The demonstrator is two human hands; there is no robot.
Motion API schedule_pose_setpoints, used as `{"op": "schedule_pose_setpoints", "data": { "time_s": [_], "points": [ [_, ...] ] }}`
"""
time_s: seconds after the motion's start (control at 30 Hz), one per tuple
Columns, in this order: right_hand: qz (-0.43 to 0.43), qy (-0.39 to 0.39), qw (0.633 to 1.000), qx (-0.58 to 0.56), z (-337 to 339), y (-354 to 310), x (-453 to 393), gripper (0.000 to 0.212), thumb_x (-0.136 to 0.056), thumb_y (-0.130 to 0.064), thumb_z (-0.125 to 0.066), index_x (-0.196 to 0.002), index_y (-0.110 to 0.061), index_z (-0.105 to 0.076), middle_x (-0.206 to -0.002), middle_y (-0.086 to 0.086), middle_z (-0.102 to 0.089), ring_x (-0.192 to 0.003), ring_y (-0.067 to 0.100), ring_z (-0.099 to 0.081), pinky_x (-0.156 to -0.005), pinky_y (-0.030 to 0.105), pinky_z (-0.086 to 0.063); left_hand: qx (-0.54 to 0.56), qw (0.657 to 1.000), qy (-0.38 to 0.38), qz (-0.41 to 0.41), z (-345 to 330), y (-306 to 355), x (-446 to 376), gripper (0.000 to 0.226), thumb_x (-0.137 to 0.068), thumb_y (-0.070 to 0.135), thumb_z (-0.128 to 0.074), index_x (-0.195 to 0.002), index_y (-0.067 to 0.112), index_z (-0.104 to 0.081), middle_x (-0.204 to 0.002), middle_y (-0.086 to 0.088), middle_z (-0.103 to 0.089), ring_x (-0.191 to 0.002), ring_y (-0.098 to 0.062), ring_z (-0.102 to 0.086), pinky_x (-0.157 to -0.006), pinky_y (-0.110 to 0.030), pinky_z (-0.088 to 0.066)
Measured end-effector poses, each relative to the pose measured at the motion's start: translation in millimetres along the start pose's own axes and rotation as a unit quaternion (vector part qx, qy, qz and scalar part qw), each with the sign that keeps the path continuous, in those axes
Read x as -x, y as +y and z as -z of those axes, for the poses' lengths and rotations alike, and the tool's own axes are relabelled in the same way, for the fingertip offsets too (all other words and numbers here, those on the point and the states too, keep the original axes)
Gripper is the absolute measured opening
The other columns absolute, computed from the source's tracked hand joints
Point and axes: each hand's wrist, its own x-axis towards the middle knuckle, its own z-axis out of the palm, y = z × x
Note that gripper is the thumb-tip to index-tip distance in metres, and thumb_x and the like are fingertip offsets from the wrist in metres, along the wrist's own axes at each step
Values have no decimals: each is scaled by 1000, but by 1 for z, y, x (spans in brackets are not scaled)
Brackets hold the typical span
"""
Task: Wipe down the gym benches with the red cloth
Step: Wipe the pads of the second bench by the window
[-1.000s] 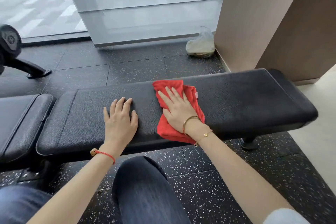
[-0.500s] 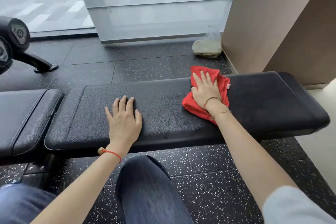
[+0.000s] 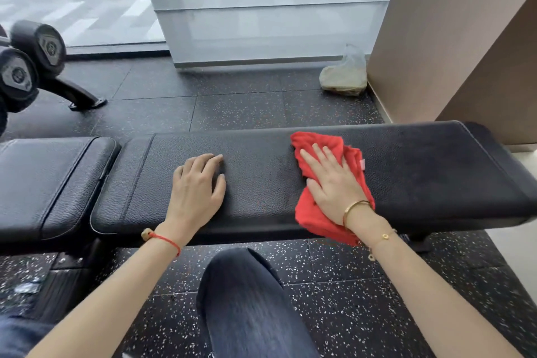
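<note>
**Cloth pulled back toward the near edge, where it could slide off**

Half a second back, the red cloth sat at the far edge of the bench; now the right hand has drawn it toward the near edge, right of centre in the frame. The left hand has kept its place mid-frame, though its fingers have curled a little.

That right hand lies flat with fingers spread, pressing the cloth onto the black padded surface. The left hand rests palm-down on the same pad, fingers loosely bent, holding nothing.

Risks from here, as I judge them:

- The cloth's lower corner already hangs over the near edge. Pulling farther could drag it off onto the speckled floor, where it would pick up grit and smear the pad.
- It is bunched, not folded flat, so only part of it touches the pad; strokes may leave unwiped strips.
- The hand presses the cloth without gripping it, so a quick push could leave the cloth behind.
- The bracelet at the wrist sits low and could scrape the pad.
- The pad's right end and the separate seat pad at the left of the frame may get skipped.
</note>
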Motion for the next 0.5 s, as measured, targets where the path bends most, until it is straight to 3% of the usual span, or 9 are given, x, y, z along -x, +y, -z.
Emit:
{"op": "schedule_pose_setpoints", "data": {
  "time_s": [0.13,0.27,0.5],
  "points": [
    [-94,1,996,2,8,18,-37,59,-97,-33,-35,-152,-30,-13,-162,1,-3,-149,19,1,-120,43,1,-1,999,20,34,2,-19,9,46,-92,31,-46,-135,15,-54,-138,-8,-52,-131,-29,-43,-110,-48,-32],
    [-136,6,991,17,1,-12,-75,60,-97,-34,-33,-153,-27,-13,-162,4,-4,-149,22,-2,-119,45,0,-9,998,24,59,4,-31,14,49,-92,35,-40,-136,16,-52,-141,-8,-50,-133,-30,-41,-112,-53,-31],
    [50,-20,999,2,-28,-116,-58,62,-95,-34,-38,-152,-27,-16,-162,2,-5,-149,20,-1,-120,44,4,-17,996,13,86,10,-46,18,55,-90,38,-37,-138,15,-51,-147,-9,-46,-140,-29,-36,-116,-58,-22]
  ]
}}
